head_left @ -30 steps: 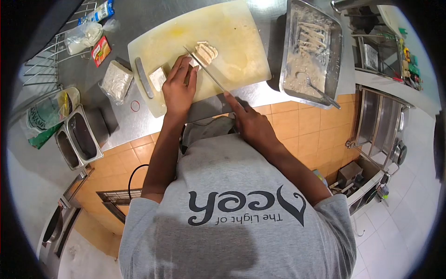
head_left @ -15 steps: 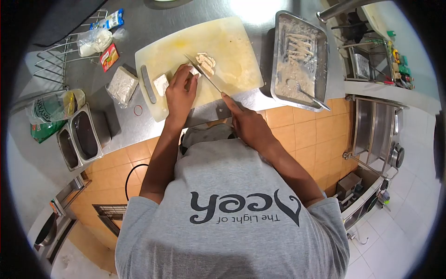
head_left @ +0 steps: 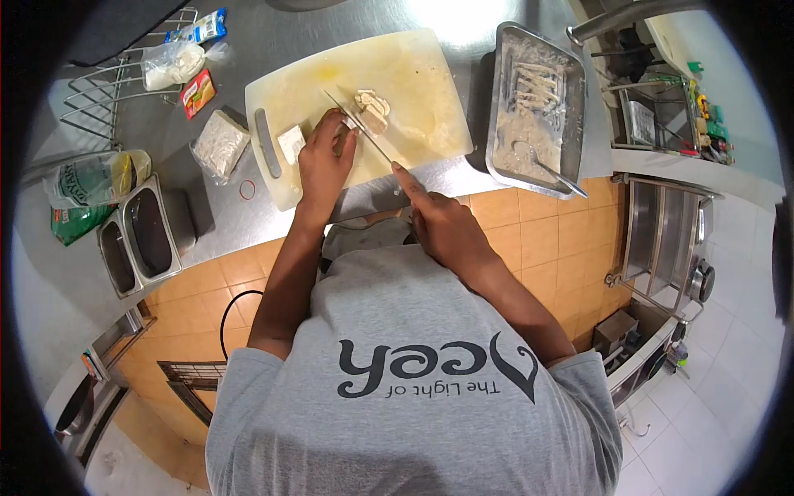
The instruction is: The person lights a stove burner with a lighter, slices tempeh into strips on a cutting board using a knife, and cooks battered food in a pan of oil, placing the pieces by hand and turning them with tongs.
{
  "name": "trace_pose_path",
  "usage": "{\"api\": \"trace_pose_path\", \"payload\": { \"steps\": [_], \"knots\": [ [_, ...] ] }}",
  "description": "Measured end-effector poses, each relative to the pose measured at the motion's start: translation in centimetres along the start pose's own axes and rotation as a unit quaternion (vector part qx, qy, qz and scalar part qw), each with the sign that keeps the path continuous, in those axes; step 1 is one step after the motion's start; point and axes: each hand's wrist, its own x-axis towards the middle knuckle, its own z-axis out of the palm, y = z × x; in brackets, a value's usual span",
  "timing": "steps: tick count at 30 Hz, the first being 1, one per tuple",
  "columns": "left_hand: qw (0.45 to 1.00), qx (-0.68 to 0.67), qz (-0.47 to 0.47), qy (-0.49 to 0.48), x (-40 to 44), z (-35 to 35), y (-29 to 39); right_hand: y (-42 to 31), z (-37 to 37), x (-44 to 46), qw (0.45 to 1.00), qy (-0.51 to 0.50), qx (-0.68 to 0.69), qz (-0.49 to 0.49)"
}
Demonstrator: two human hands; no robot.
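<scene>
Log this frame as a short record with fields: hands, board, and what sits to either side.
Right hand: gripping a knife
Left hand: fingers curled at a small white piece beside the blade; grip partly hidden
Cutting board: cut slices right of the blade, white block near the handle slot
Left of board: wrapped block, red packet
Right of board: metal tray with pale mixture and spoon

Orange tiled floor (head_left: 538,223), shiny metal counter (head_left: 331,25)
</scene>
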Motion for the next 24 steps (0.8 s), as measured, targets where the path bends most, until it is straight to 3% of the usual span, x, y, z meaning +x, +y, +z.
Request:
{"api": "trace_pose_path", "payload": {
  "steps": [15,24],
  "knots": [
    [0.998,0.046,0.048,0.018,-0.2,0.0,-0.2,-0.7,-0.4,0.2,0.999,-0.004,-0.035,0.028],
    [0.997,0.073,0.019,0.015,-0.4,-0.2,0.4,-1.3,-0.3,0.4,0.994,-0.073,-0.04,0.077]
  ]
}}
